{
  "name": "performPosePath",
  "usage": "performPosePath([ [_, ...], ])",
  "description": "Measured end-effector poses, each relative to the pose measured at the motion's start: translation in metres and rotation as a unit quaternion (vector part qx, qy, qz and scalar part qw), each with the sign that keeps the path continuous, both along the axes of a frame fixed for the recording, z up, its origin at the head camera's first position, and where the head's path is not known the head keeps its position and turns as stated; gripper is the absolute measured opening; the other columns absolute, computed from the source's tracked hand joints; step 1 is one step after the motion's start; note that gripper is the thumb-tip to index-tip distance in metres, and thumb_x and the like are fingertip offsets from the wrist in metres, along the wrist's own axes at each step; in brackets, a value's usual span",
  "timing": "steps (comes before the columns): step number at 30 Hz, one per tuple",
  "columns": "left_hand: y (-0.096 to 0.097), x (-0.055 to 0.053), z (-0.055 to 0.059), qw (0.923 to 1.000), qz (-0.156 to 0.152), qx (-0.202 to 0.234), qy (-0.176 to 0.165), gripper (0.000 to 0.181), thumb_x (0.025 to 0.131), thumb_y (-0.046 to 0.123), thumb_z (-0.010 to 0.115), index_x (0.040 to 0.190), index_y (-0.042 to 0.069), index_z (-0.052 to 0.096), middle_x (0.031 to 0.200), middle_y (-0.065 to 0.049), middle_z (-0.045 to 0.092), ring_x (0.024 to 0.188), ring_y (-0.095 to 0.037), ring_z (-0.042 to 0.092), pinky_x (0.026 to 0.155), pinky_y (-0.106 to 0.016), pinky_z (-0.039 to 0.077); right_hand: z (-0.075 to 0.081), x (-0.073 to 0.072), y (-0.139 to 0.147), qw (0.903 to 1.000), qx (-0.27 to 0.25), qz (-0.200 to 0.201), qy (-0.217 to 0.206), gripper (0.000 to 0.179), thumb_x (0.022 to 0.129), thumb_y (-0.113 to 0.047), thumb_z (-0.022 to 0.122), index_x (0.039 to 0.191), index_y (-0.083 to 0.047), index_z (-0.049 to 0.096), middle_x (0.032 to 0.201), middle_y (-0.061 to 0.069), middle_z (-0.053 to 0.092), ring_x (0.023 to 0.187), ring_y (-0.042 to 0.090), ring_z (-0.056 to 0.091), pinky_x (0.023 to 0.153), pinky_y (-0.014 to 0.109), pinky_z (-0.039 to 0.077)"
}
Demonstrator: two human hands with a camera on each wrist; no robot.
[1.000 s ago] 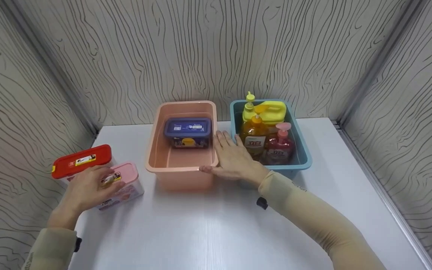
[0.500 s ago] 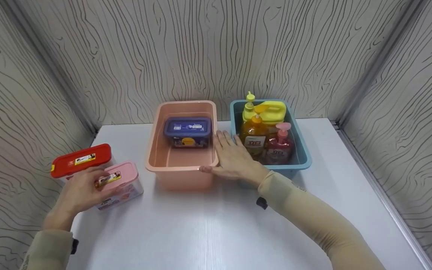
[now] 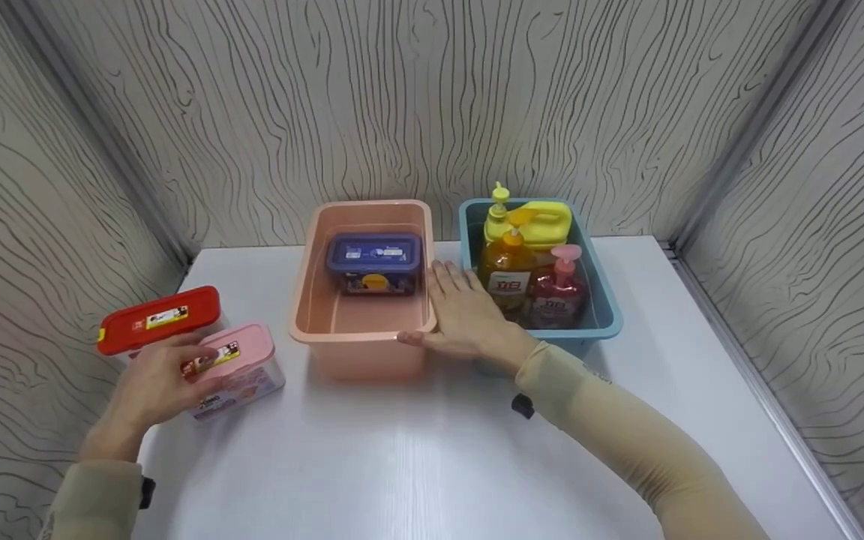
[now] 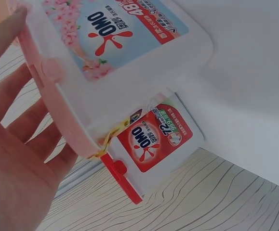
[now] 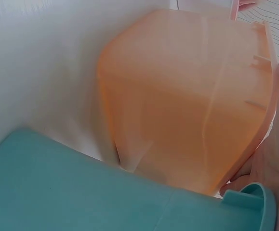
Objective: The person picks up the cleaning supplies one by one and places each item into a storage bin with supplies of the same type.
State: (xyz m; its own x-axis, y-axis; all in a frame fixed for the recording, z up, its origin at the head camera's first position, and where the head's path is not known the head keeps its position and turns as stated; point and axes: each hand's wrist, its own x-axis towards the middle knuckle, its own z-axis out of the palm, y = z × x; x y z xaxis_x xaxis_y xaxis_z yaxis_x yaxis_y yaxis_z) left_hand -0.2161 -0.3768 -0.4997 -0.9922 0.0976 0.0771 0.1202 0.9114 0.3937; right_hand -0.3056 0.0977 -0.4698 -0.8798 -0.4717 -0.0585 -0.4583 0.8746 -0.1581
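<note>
My left hand [image 3: 148,384] lies over the pink-lidded OMO laundry pod box [image 3: 250,343], thumb along the near lid edge and fingers curled over the lid; the fingertips are partly hidden. In the left wrist view, the hand wraps the lid side of this white-walled box [image 4: 105,38]. Right behind it stands a red-lidded OMO box [image 3: 160,319]. My right hand [image 3: 473,321] rests with straight fingers on the right rim of the salmon-pink tub [image 3: 361,339], its thumb at the near corner. A dark blue lidded box [image 3: 373,256] sits inside that tub.
Beside the pink tub stands a teal tub [image 3: 606,304] holding a yellow pump jug [image 3: 552,226], an amber pump bottle [image 3: 507,270] and a red pump bottle [image 3: 558,292]. Wood-grain panels [image 3: 372,97] enclose the white table [image 3: 402,465] at the back and sides.
My left hand has shifted slightly left and toward me over the pink lid, and its thumb has drawn in to the lid edge. The right hand has stayed put.
</note>
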Motion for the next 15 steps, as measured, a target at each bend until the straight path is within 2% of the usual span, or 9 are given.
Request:
performPosePath([
  [5, 0.0011, 0.0003, 0.0008, 1.0, 0.002, 0.0, -0.003, 0.06, 0.091, 0.04, 0.092, 0.14, 0.009, 0.079, 0.162, -0.026, 0.063, 0.144, -0.056, 0.059, 0.12, -0.085, 0.042, 0.0005, -0.0005, -0.0008, 1.0, 0.001, 0.0, -0.002, 0.137, 0.091, -0.103, 0.037, 0.18, -0.003, 0.009, 0.191, 0.019, 0.004, 0.18, 0.04, 0.005, 0.147, 0.058, 0.008],
  [15, 0.0083, 0.0011, 0.0, 0.9999, 0.014, 0.001, -0.01, 0.065, 0.091, 0.048, 0.091, 0.142, 0.01, 0.078, 0.16, -0.024, 0.064, 0.146, -0.054, 0.057, 0.12, -0.085, 0.042, 0.0015, -0.0011, -0.0017, 1.0, 0.008, -0.001, -0.005, 0.135, 0.092, -0.102, 0.038, 0.18, -0.003, 0.01, 0.191, 0.02, 0.006, 0.18, 0.04, 0.007, 0.147, 0.057, 0.008],
])
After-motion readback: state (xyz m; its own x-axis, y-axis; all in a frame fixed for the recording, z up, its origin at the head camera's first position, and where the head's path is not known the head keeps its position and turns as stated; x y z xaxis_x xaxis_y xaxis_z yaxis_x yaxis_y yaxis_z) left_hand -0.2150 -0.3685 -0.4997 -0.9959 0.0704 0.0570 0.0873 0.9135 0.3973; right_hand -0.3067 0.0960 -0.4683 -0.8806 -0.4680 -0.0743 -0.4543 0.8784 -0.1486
